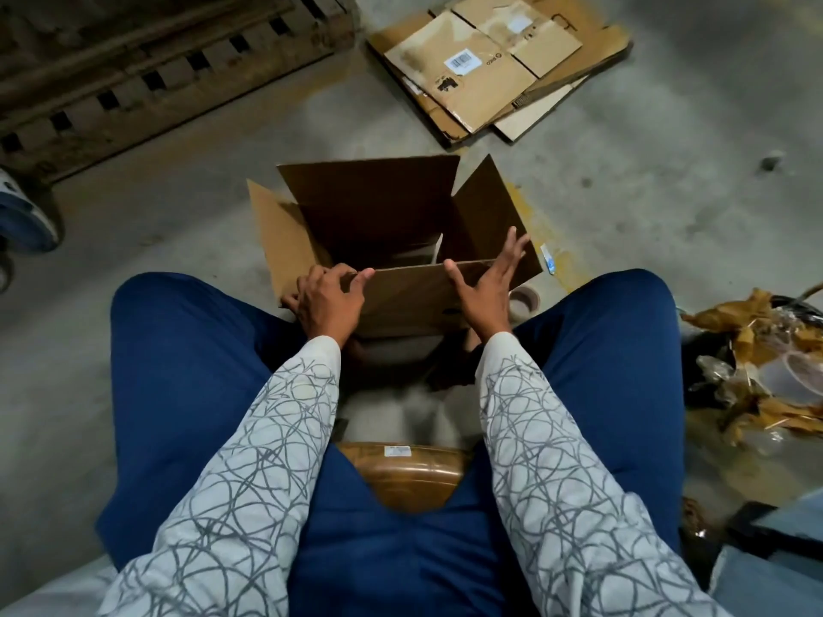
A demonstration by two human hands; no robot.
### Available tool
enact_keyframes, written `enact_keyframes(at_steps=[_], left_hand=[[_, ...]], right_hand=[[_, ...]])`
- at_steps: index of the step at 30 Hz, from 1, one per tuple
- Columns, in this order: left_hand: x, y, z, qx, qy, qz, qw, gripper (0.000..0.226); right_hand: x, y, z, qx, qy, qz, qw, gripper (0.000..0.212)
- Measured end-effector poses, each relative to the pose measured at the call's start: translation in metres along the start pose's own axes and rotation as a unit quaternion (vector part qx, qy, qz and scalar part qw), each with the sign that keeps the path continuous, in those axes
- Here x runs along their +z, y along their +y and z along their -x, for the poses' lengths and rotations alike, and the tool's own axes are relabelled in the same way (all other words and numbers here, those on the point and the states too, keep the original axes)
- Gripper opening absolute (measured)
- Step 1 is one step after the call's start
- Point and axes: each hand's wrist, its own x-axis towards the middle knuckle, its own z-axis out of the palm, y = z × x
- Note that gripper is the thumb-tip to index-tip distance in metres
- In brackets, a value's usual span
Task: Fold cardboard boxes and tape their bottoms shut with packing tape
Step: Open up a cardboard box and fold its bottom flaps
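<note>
Brown corrugated card fills the middle of the head view: an opened cardboard box (392, 242) stands on the concrete floor (623, 207) between the seated person's knees, its flaps raised on all four sides. The left hand (327, 300) is closed on the near flap (409, 296), thumb and fingers pinching its top edge at the left corner. The right hand (487, 280) lies flat and spread, fingers apart, the palm against the near flap's right end and the fingertips reaching onto the right flap (494, 211); it grips nothing.

Inside, two panels meet along a pale gap deep in the shadow, but the interior is too dark to tell whether that seam is taped.

A roll of packing tape (524, 300) sits on the floor just beside the box's near right corner, close to the right wrist. Flattened cartons (490, 69) lie well apart at the top, a wooden pallet (147, 77) at upper left, and crumpled wrapping waste (757, 371) at the right.

The risk, as I judge it, is skew: only one corner is pinched, so pressing the flap down could rack the walls out of square and leave the flaps overlapping or gapped, giving tape a poor seat. The open right hand could also slide off the smooth card.
</note>
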Motion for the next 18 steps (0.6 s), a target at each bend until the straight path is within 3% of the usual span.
enact_keyframes(at_steps=[7,18], left_hand=[[0.007,-0.002,0.0,0.0,0.001,0.032,0.999,0.031],[0.016,-0.01,-0.002,-0.001,-0.025,0.085,0.996,0.037]], right_hand=[[0.004,0.018,-0.004,0.044,-0.073,0.058,0.995,0.136],[0.008,0.024,-0.008,0.056,-0.14,0.113,0.982,0.131]])
